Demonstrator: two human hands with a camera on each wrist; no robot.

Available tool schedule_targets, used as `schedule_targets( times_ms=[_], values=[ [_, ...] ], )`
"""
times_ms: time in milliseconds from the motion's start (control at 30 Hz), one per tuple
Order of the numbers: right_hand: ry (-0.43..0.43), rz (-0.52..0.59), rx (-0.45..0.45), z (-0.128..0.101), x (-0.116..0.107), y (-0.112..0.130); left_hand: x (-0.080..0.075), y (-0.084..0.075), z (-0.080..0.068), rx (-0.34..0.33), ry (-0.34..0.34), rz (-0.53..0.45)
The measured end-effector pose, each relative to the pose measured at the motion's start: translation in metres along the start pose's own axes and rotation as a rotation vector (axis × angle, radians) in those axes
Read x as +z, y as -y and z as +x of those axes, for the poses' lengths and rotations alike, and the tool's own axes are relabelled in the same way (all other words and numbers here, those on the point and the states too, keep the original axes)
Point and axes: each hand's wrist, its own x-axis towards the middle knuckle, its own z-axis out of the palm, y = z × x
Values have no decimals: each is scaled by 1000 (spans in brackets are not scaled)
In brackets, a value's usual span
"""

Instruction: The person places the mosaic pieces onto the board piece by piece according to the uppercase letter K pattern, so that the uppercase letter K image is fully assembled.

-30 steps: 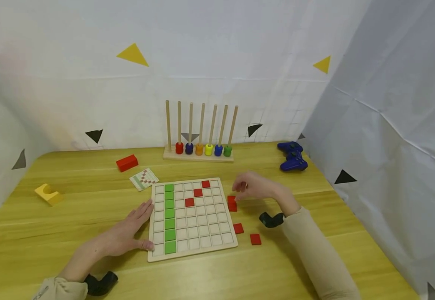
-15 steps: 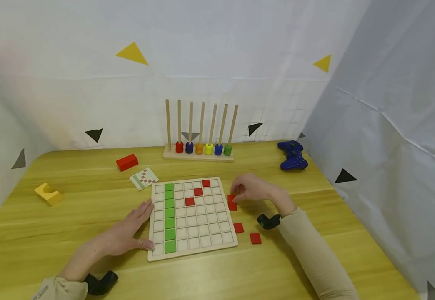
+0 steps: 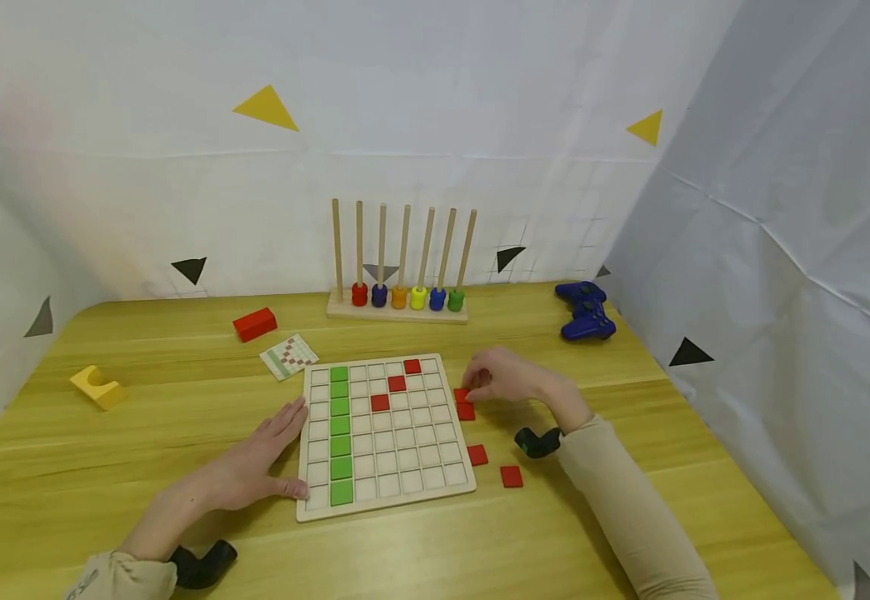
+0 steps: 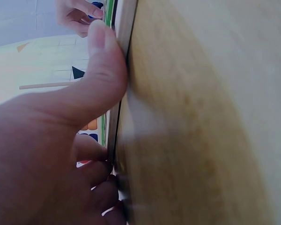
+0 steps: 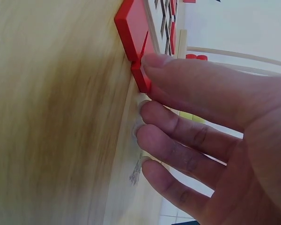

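Note:
A square wooden grid board point(image 3: 390, 507) lies on the table, with a column of green tiles point(image 3: 340, 426) and a diagonal of three red tiles point(image 3: 380, 403). Along its left edge my left hand point(image 3: 251, 467) rests with straight fingers, the thumb point(image 4: 105, 70) on the rim in the left wrist view. To the right of the board, my right hand point(image 3: 506, 377) pinches a red tile point(image 5: 141, 78) between thumb and index finger, low at the table. Another red tile point(image 3: 466, 412) lies right against it on the near side.
Two loose red tiles, one near the board point(image 3: 477, 455) and one farther right point(image 3: 512, 477), lie on the table. Behind stand a bead rack point(image 3: 397, 315), a pattern card point(image 3: 288, 357), a red block point(image 3: 255, 325), a yellow block point(image 3: 97, 388) and a blue game controller point(image 3: 585, 312).
My right hand has come slightly down and left onto the red tile beside the board, and its fingers have closed on it. My left hand stays at the board's edge.

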Motion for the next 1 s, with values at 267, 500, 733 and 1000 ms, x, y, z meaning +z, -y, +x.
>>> schedule_targets(
  times_ms=[267, 500, 733, 1000],
  values=[
    [-13, -15, -1, 0, 0, -2, 0, 0, 1, -5, 2, 9],
    [-24, -9, -10, -2, 0, -4, 1, 1, 1, -2, -4, 7],
    [-31, -45, 25, 0, 0, -5, 1, 1, 1, -3, -6, 11],
    [-23, -67, 32, 0, 0, -5, 1, 1, 1, -7, -6, 14]
  ],
)
